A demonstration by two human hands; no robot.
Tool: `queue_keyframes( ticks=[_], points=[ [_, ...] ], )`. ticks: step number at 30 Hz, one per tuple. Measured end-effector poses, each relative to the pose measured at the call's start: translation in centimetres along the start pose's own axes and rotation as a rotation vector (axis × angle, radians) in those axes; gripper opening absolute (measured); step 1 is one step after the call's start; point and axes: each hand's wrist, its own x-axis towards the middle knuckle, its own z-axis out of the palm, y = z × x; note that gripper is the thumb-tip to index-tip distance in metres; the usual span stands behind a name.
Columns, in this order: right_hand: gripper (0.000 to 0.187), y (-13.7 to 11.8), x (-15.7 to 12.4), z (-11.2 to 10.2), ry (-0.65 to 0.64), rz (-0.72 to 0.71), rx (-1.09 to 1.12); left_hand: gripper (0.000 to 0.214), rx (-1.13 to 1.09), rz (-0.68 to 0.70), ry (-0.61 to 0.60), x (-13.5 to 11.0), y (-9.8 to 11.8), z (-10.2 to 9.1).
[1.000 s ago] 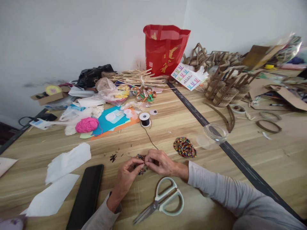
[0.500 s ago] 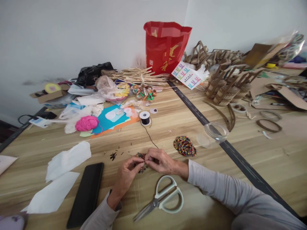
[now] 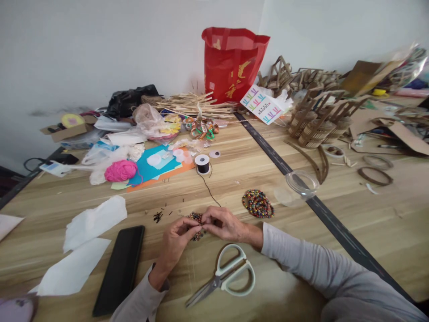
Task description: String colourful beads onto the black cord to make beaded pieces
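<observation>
Over a small pile of coloured beads [image 3: 198, 235], my left hand [image 3: 177, 237] and my right hand [image 3: 225, 224] meet fingertip to fingertip. Both are closed in a pinch. A black cord [image 3: 208, 188] runs from a white spool [image 3: 202, 164] toward my right hand, where it goes out of sight behind the fingers. What sits between my left fingertips is too small to make out. Scissors with pale handles [image 3: 219, 277] lie just below my hands. To the right rests a coil of strung multicoloured beads [image 3: 258, 203].
Left of my hands lie short black cord snippets [image 3: 157, 217], a black phone [image 3: 119, 270] and white paper sheets [image 3: 95, 222]. Pink yarn [image 3: 120, 171], a red bag [image 3: 233, 67] and small woven baskets [image 3: 313, 127] stand farther back. A clear round container [image 3: 301, 183] is at right.
My hands stay pinched together over the beads, with only slight finger movement. The whole view has shifted a little; the things on the table lie as before.
</observation>
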Motion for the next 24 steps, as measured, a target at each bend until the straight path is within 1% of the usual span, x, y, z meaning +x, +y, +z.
queue_keyframes(
  ticks=[5, 8, 11, 13, 15, 18, 22, 24],
  points=[
    [0.011, 0.05, 0.00, 0.00, 0.001, -0.025, 0.010, 0.007, -0.016, -0.027, -0.017, 0.06, 0.06, -0.13],
    [0.010, 0.10, 0.03, -0.12, -0.033, -0.069, -0.012, 0.008, 0.016, -0.034, -0.041, 0.06, 0.25, -0.09],
    [0.004, -0.02, 0.09, -0.31, -0.076, -0.084, -0.032, 0.010, 0.054, -0.003, -0.069, -0.04, 0.37, -0.08],
    [0.002, -0.19, 0.12, -0.43, -0.068, -0.083, -0.045, 0.010, 0.073, 0.020, -0.081, -0.12, 0.34, -0.15],
    [0.003, -0.32, 0.15, -0.50, -0.029, -0.080, -0.056, 0.011, 0.085, 0.034, -0.091, -0.17, 0.22, -0.26],
    [0.009, -0.34, 0.24, -0.61, 0.030, -0.052, -0.023, 0.013, 0.094, 0.055, -0.100, -0.16, 0.02, -0.39],
    [0.028, -0.05, 0.42, -0.80, 0.080, 0.044, 0.068, 0.015, 0.086, 0.087, -0.102, -0.09, 0.07, -0.35],
    [0.035, 0.06, 0.46, -0.88, 0.091, 0.090, 0.089, 0.016, 0.086, 0.081, -0.101, -0.09, 0.18, -0.31]
  ],
)
